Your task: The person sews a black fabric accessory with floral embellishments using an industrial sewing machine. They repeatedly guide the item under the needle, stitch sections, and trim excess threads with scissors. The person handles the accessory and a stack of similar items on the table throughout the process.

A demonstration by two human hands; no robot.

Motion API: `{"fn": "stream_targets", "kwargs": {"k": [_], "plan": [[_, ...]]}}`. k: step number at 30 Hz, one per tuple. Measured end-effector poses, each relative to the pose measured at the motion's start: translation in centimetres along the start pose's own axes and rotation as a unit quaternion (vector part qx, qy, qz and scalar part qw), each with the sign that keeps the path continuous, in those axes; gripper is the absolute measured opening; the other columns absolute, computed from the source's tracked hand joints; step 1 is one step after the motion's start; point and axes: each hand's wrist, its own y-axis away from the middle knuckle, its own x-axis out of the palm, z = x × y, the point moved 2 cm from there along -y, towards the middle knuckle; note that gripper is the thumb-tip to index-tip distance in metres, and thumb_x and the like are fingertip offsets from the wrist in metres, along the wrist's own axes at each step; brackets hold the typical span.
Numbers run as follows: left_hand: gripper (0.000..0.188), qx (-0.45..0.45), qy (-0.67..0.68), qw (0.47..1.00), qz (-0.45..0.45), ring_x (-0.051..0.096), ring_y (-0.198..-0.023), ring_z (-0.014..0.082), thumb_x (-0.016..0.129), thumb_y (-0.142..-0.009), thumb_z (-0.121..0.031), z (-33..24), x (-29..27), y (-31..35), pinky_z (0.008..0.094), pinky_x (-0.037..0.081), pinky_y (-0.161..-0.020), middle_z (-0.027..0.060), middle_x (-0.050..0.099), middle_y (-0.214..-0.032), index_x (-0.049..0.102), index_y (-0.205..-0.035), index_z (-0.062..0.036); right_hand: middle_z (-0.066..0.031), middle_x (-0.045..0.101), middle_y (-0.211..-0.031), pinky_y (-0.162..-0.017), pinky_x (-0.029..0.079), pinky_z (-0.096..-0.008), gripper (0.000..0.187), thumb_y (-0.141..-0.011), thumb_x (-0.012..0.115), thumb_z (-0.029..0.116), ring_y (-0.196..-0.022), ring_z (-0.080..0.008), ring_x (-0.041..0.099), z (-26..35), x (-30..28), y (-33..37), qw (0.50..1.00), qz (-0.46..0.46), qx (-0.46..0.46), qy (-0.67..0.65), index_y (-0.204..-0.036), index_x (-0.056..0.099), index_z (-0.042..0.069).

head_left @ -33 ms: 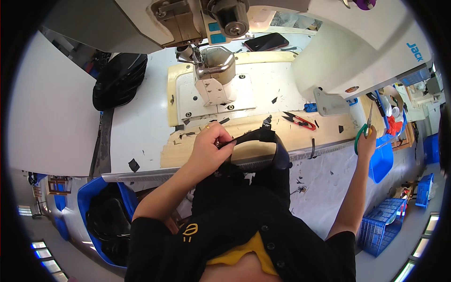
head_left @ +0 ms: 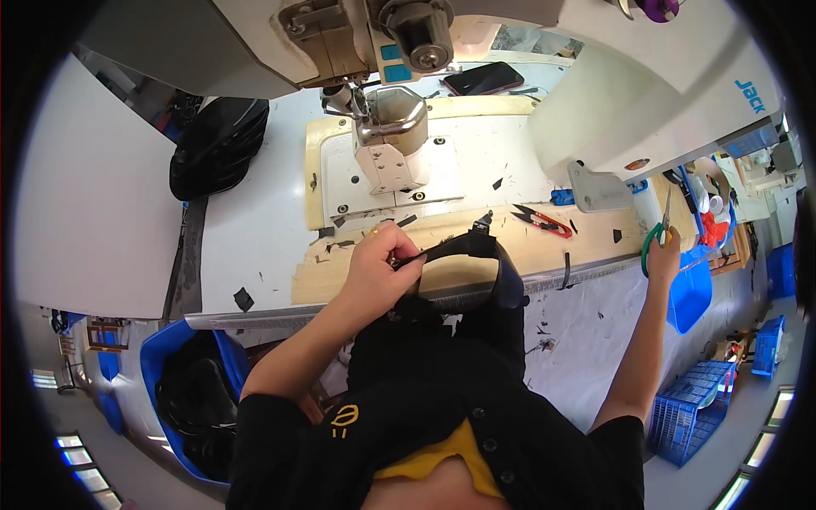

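My left hand [head_left: 380,267] is closed in a pinch on the end of a curved black strap-like piece [head_left: 460,246] at the table's front edge. The piece loops to the right and bends down toward my lap; a small dark tab stands up at its top. Far to the right, my right hand [head_left: 664,254] grips scissors with green handles [head_left: 653,244], their blades pointing up and away from me. Beyond the left hand stands the sewing machine's metal post [head_left: 391,127], under the machine head. Red-handled thread snips [head_left: 542,222] lie on the table to the right of the piece.
Black scraps [head_left: 244,299] are strewn over the table and floor. A phone [head_left: 484,79] lies behind the machine post. Stacked black pieces [head_left: 218,149] rest at the far left. A blue bin [head_left: 159,367] with black pieces stands lower left; a blue crate [head_left: 682,416] sits lower right.
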Motion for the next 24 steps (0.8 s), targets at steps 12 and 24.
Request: {"fn": "stream_targets", "kwargs": {"k": [12,24], "plan": [[0.015,0.040,-0.082,0.990,-0.110,0.042,-0.059,0.0127,0.069,-0.076,0.002,-0.8,-3.2,-0.3,0.0282,0.036,-0.054,0.0020,0.045,-0.070,0.065,-0.089,-0.0039,-0.0053,0.063,-0.086,-0.062,0.043,-0.0248,0.014,-0.090,0.065,0.010,-0.069,-0.0105,0.054,14.1,-6.4,5.4,0.942,-0.160,-0.029,-0.293,-0.099,0.067,-0.001],[0.038,0.090,0.004,0.990,-0.104,0.059,-0.102,0.0249,0.073,-0.078,-0.002,-2.9,-5.1,-0.9,0.0358,0.046,-0.086,0.0126,0.060,-0.111,0.060,-0.114,-0.0040,-0.0112,0.066,-0.092,-0.075,0.046,-0.0395,0.033,-0.073,0.063,-0.002,-0.083,-0.0311,0.062,34.5,-9.9,18.2,0.794,0.212,-0.439,-0.365,-0.106,0.062,0.005]]}}
